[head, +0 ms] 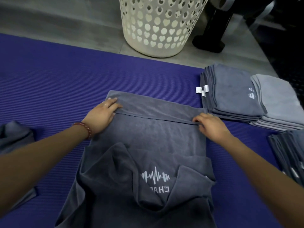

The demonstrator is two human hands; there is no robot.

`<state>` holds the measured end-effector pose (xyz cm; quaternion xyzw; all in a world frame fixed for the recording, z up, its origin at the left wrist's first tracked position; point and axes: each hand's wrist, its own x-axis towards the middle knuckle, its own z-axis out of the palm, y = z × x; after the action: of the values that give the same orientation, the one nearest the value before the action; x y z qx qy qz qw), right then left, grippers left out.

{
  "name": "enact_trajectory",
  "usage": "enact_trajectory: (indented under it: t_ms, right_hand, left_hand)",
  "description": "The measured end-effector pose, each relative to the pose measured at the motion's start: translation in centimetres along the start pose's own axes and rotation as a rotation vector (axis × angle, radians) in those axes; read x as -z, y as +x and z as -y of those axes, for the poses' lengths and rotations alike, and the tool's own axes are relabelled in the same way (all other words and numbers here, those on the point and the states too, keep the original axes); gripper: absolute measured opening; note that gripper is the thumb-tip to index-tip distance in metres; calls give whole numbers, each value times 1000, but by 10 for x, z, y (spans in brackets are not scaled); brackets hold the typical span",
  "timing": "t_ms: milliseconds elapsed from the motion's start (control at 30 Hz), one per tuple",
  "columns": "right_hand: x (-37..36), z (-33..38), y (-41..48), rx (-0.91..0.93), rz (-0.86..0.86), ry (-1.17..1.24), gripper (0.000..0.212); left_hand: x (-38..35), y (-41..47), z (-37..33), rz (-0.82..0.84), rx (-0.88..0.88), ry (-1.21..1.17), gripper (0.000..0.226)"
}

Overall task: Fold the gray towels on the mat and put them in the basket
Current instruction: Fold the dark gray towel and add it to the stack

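Towel (148, 132) lies on the mat (49, 71), far edge doubled over. Our left hand (102, 115) presses the fold flat-fingered; right hand (210, 125) pinches the hem. We should align corners and smooth before folding again. Basket (161, 27) stands just past the mat.

A smooth gray floor (65, 22) of large tiles with faint seams fills the top of the view under soft, even indoor light. At upper right stands the black base of a piece of furniture or equipment (212, 35), partly cut off. Along the right edge lies a dark, speckled floor covering (289, 60).
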<state>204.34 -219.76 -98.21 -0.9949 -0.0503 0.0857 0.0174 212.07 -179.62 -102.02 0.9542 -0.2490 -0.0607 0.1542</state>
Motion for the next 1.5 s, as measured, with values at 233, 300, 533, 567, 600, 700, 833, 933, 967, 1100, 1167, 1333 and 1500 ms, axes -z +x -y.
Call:
enact_trajectory:
  t_ms: [233,300,533,567,600,700,833,933,967,1100,1167,1333,1500]
  right_hand:
    - [7,-9,8,-74,-71,334,32]
    - [9,-7,18,-88,-137,283,40]
    - [19,1,56,-358,64,129,30]
    - [19,2,58,-398,-1,231,27]
    - [18,2,61,-433,-85,334,25]
    - [19,6,61,-438,-241,446,19]
    - [20,20,69,-407,-262,376,18]
    - [18,30,84,-414,-342,389,20]
    - [17,33,89,-414,-366,399,20]
    - [12,34,108,-415,-450,406,20]
    - [8,32,116,-428,-428,404,20]
    - [-10,37,124,-449,-403,340,23]
    - [-3,78,125,66,-420,472,43]
  left_hand:
    - [19,22,2,-113,170,-156,25]
    - [21,37,6,-113,241,-201,37]
    - [19,60,5,-87,439,-249,18]
    - [20,59,6,-115,434,-326,12]
    - [24,59,8,-150,436,-423,11]
    - [40,55,16,-276,447,-621,15]
    - [49,48,31,-379,441,-611,17]
    - [44,50,43,-450,434,-545,19]
    - [42,52,47,-468,433,-528,19]
    - [38,61,57,-536,428,-470,17]
    - [34,67,59,-525,431,-438,16]
    - [21,76,53,-406,436,8,12]
    - [18,84,21,-311,-52,180,44]
